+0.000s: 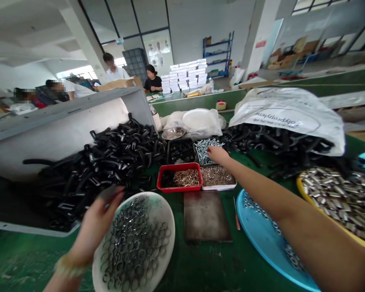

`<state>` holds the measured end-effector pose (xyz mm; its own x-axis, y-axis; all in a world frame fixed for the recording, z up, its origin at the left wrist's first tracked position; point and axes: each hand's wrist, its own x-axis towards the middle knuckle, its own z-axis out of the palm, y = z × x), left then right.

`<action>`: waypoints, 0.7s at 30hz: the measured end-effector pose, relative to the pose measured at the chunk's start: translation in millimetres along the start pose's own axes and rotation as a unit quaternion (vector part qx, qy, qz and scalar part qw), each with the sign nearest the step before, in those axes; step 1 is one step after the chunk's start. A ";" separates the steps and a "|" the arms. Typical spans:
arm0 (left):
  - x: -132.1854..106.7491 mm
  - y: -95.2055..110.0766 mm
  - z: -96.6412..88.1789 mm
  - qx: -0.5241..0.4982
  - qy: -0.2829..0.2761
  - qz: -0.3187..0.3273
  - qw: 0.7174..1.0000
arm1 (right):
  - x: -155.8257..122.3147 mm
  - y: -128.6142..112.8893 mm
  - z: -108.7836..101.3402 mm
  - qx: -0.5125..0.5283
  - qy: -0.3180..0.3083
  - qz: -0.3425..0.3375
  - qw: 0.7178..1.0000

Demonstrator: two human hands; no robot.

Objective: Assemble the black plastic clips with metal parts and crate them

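My left hand point(97, 219) hangs over the rim of a white plate point(161, 227) heaped with metal rings, and its fingers pinch a blurred grey-black flat piece point(110, 193). My right hand point(218, 155) reaches across the table, its fingertips at a tray of silver screws point(207, 151). Its fingers partly hide the tray's near edge. Whether they grip any screws is hidden. Below that tray lie a red tray point(179, 177) of brass-coloured small parts and a white tray point(217, 176) of fine metal pieces.
Black plastic parts lie in large heaps at left and right, partly under a white sack. A blue tray and a yellow tray of metal parts sit at right. A dark metal plate lies on the green table. Co-workers stand or sit farther back.
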<state>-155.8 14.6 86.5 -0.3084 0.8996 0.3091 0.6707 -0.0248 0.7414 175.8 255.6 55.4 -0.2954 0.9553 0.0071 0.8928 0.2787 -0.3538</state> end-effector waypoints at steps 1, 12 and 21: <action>21.8 10.8 24.3 0.018 -0.040 0.016 0.999 | 9.3 0.4 7.6 -0.007 -0.002 0.011 1.000; 169.2 46.0 236.9 0.149 -0.184 0.010 0.972 | 22.5 30.9 29.6 0.059 0.061 0.047 0.995; 148.3 60.6 215.7 -0.072 -0.143 -0.054 0.986 | -9.3 24.1 -11.3 0.185 0.150 0.092 0.967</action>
<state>-15.3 240.6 48.7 -0.1554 0.9861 0.0588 0.5358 0.0342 0.8436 203.9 254.6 57.3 0.0185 0.9865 0.1626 0.7221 0.0993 -0.6847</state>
